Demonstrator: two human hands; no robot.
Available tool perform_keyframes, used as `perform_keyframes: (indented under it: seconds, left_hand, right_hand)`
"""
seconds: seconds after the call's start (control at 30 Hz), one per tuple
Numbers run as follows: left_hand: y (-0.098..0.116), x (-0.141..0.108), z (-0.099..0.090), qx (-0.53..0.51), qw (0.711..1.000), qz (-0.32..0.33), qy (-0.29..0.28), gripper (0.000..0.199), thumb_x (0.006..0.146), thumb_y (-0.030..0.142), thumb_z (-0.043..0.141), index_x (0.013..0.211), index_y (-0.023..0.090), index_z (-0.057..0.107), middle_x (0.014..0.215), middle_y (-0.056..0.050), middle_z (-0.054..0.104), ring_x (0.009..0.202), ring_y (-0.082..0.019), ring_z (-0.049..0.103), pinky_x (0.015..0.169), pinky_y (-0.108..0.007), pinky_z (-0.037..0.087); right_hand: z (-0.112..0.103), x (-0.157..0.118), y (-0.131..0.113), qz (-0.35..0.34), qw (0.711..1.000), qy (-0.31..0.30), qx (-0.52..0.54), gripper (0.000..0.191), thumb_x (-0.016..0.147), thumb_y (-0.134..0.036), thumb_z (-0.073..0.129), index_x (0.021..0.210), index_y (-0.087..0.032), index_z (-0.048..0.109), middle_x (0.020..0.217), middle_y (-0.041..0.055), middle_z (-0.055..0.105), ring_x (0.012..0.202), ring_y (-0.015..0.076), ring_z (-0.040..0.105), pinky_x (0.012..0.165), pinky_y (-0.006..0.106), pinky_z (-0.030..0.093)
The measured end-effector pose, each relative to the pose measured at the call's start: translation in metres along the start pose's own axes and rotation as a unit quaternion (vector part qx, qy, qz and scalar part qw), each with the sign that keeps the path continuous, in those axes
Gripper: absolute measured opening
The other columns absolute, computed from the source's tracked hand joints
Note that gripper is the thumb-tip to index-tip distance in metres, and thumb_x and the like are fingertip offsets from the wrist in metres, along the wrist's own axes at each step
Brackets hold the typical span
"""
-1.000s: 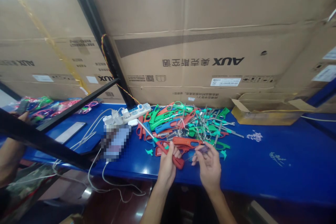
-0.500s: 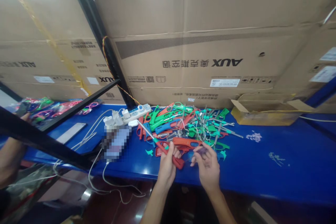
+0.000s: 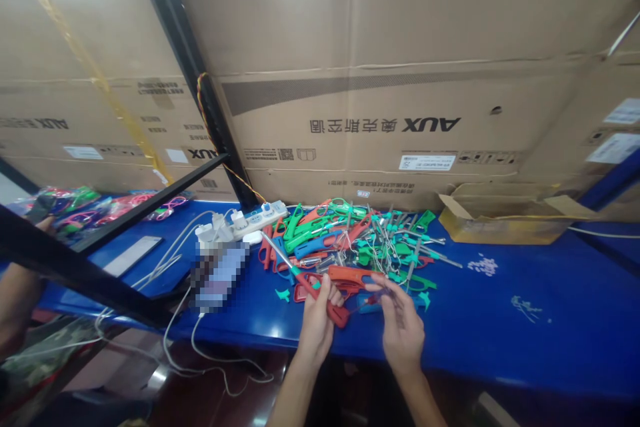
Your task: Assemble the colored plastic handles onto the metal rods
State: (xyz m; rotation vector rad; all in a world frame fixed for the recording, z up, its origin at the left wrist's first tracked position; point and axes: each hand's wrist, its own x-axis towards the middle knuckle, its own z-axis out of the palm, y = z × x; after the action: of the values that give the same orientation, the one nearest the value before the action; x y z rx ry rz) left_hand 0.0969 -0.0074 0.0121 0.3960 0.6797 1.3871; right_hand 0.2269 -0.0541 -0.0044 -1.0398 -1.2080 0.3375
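Note:
My left hand is closed round a red lighter whose long metal rod slants up and to the left. To its right, my right hand has its thumb and fingers bent together round a small dark, partly see-through piece, too blurred to name. Just beyond both hands lies a heap of red, green and blue lighter casings, mixed with metal rods and thin white wires. An orange casing lies at the near edge of this heap.
A power strip, white cables and a pixelated phone lie to the left. An open cardboard box stands at the right, near small pink pieces. Black shelf bars cross the left side, where another person's arm shows.
My right hand has shifted slightly right and down, its fingers stretched further over the small piece. My left hand keeps its hold on the red lighter. The view has shifted slightly.

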Motion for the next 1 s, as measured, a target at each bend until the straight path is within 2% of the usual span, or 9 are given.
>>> perform_keyframes:
  seconds: [0.1, 0.2, 0.3, 0.37, 0.5, 0.57, 0.7, 0.8, 1.0]
  left_hand:
    - [0.000, 0.000, 0.000, -0.001, 1.000, 0.004, 0.002, 0.063, 0.066, 0.043, 0.096, 0.075, 0.022, 0.038, 0.060, 0.011, 0.033, 0.051, -0.005, 0.034, 0.051, -0.019, 0.034]
    - [0.001, -0.002, 0.001, 0.000, 1.000, 0.008, -0.001, 0.061, 0.067, 0.043, 0.095, 0.077, 0.022, 0.039, 0.062, 0.011, 0.034, 0.052, -0.005, 0.035, 0.053, -0.020, 0.035]
    - [0.001, -0.003, 0.002, 0.004, 1.000, 0.011, -0.004, 0.060, 0.068, 0.044, 0.094, 0.075, 0.021, 0.040, 0.062, 0.010, 0.034, 0.053, -0.005, 0.035, 0.053, -0.020, 0.035]
    - [0.002, -0.004, 0.003, 0.008, 1.000, 0.012, -0.007, 0.059, 0.068, 0.046, 0.094, 0.074, 0.021, 0.041, 0.062, 0.010, 0.034, 0.053, -0.006, 0.035, 0.053, -0.020, 0.036]
    - [0.001, -0.004, 0.002, 0.017, 1.000, 0.014, -0.010, 0.059, 0.067, 0.049, 0.094, 0.071, 0.020, 0.043, 0.061, 0.010, 0.034, 0.053, -0.006, 0.035, 0.053, -0.019, 0.037]
    - [0.000, -0.004, 0.001, 0.021, 1.000, 0.016, -0.011, 0.058, 0.068, 0.050, 0.093, 0.070, 0.020, 0.043, 0.061, 0.009, 0.034, 0.053, -0.006, 0.035, 0.053, -0.019, 0.037]
    - [-0.001, -0.002, 0.000, 0.035, 0.999, 0.018, -0.018, 0.058, 0.069, 0.053, 0.091, 0.070, 0.020, 0.043, 0.060, 0.009, 0.035, 0.054, -0.006, 0.037, 0.054, -0.018, 0.038]
    - [-0.001, -0.002, -0.001, 0.038, 0.999, 0.018, -0.019, 0.059, 0.070, 0.053, 0.091, 0.070, 0.020, 0.042, 0.060, 0.009, 0.035, 0.054, -0.006, 0.036, 0.054, -0.018, 0.038]
    - [-0.001, -0.002, -0.001, 0.028, 0.999, 0.021, -0.011, 0.058, 0.068, 0.049, 0.093, 0.072, 0.020, 0.043, 0.062, 0.009, 0.034, 0.054, -0.006, 0.037, 0.053, -0.018, 0.037]
  right_hand:
    - [-0.001, 0.004, -0.001, -0.030, 0.998, 0.048, -0.002, 0.025, 0.096, -0.020, 0.067, 0.120, -0.025, 0.066, 0.093, 0.0025, 0.074, 0.078, 0.0171, 0.074, 0.069, 0.030, 0.064]
    - [-0.003, 0.004, 0.001, -0.079, 0.995, 0.018, -0.049, 0.021, 0.095, -0.018, 0.066, 0.115, -0.025, 0.071, 0.090, 0.0028, 0.071, 0.078, 0.0169, 0.071, 0.069, 0.030, 0.062]
    - [-0.003, 0.002, 0.002, -0.083, 0.994, -0.027, -0.072, 0.038, 0.104, -0.016, 0.046, 0.138, -0.023, 0.061, 0.108, 0.0092, 0.073, 0.096, 0.0211, 0.073, 0.082, 0.037, 0.063]
    - [-0.002, 0.002, 0.002, -0.081, 0.993, -0.030, -0.076, 0.044, 0.104, -0.014, 0.046, 0.146, -0.022, 0.054, 0.110, 0.0103, 0.073, 0.098, 0.0219, 0.073, 0.083, 0.038, 0.063]
    - [-0.001, 0.006, -0.003, -0.135, 0.987, -0.007, -0.087, 0.033, 0.095, -0.012, 0.066, 0.125, -0.025, 0.068, 0.089, 0.0036, 0.070, 0.080, 0.0187, 0.070, 0.071, 0.033, 0.061]
    - [-0.002, 0.007, -0.006, -0.153, 0.983, -0.009, -0.097, 0.031, 0.094, -0.011, 0.067, 0.122, -0.026, 0.070, 0.088, 0.0030, 0.068, 0.077, 0.0174, 0.068, 0.070, 0.031, 0.060]
    - [-0.002, 0.004, -0.007, -0.153, 0.982, -0.038, -0.101, 0.045, 0.101, -0.008, 0.047, 0.142, -0.023, 0.058, 0.106, 0.0090, 0.072, 0.092, 0.0197, 0.072, 0.073, 0.032, 0.061]
    - [0.000, 0.001, -0.005, -0.153, 0.982, -0.028, -0.110, 0.048, 0.102, -0.009, 0.047, 0.147, -0.022, 0.053, 0.110, 0.0101, 0.074, 0.100, 0.0219, 0.073, 0.080, 0.034, 0.062]
    - [-0.001, 0.007, -0.008, -0.134, 0.983, 0.013, -0.126, 0.028, 0.096, -0.019, 0.066, 0.123, -0.022, 0.069, 0.090, 0.0044, 0.074, 0.076, 0.0183, 0.073, 0.069, 0.031, 0.063]
